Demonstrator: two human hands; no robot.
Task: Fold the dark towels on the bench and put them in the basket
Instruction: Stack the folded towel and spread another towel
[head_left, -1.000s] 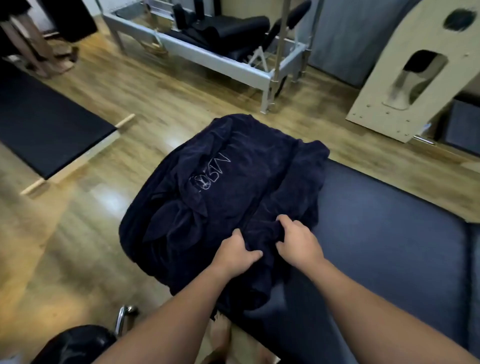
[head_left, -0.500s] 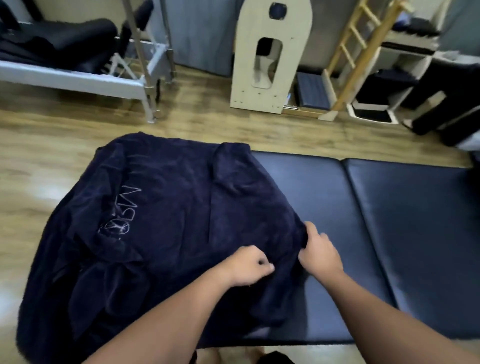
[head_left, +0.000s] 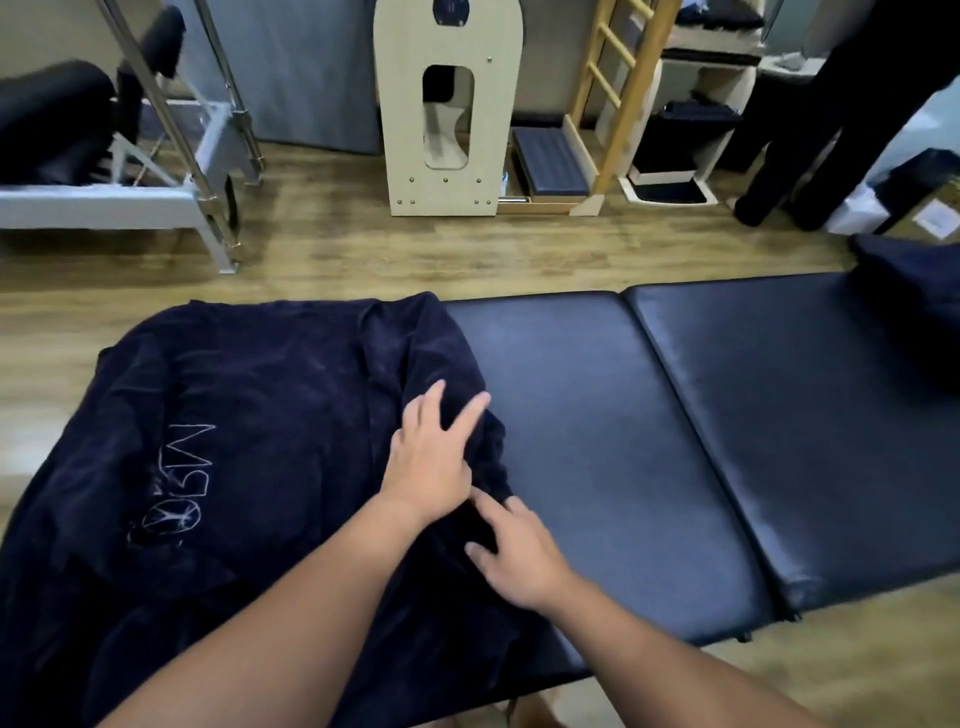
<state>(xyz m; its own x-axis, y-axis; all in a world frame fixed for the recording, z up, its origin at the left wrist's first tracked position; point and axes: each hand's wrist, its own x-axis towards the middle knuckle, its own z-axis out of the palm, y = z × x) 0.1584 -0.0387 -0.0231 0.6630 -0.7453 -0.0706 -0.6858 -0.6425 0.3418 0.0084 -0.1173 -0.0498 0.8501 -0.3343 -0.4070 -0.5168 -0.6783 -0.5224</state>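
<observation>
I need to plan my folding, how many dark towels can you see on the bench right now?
2: one big dark towel spread over the left end of the bench under both hands, and what looks like another bunched at the far right end. More may be hidden.

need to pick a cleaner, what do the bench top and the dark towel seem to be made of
Bench top: looks like dark vinyl or leather padding, smooth, with a dull sheen and a seam between cushions. Dark towel: seems soft terry cloth, matte and fuzzy, rumpled in folds, with a pale stitched logo.

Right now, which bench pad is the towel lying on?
The left pad: the dark towel covers its left end. The right pad has none spread on it.
</observation>
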